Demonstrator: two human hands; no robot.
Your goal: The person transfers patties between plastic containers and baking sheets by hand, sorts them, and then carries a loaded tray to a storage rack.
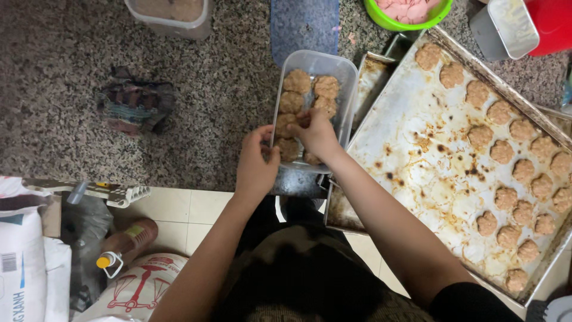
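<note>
Nearest us, on the pale tiled floor [196, 209] below the desk edge, we see one brown plastic bottle with a yellow cap [122, 244] lying on its side, beside white printed sacks [24, 250]. Above it, our left hand [257, 164] closes its grip on the near-left rim of one clear rectangular plastic container [316, 107], apparently to steady it; the container stands on the speckled grey granite desk [71, 71], with its near end out over the edge. Our right hand [316, 134] reaches into the container's near half, the fingers curled down onto a round brown baked cookie [292, 149]; we cannot tell whether the grip has closed on it. Inside we count about eight cookies laid flat in two rows, which seems to suit the container's narrow width. Just right of it lies one large, scorched metal baking tray [429, 143], set at an angle, carrying some twenty-one further tan cookies [503, 152] spaced apart along its far and right sides; the near-left area is bare. Left of the container, well apart, rests one crumpled dark patterned cloth [136, 107]. Farthest off we note one clear plastic tub [170, 15], one blue board [304, 27], one green bowl holding pink pieces [408, 12], one small metal tin [506, 27] and one red vessel [551, 24].
</note>
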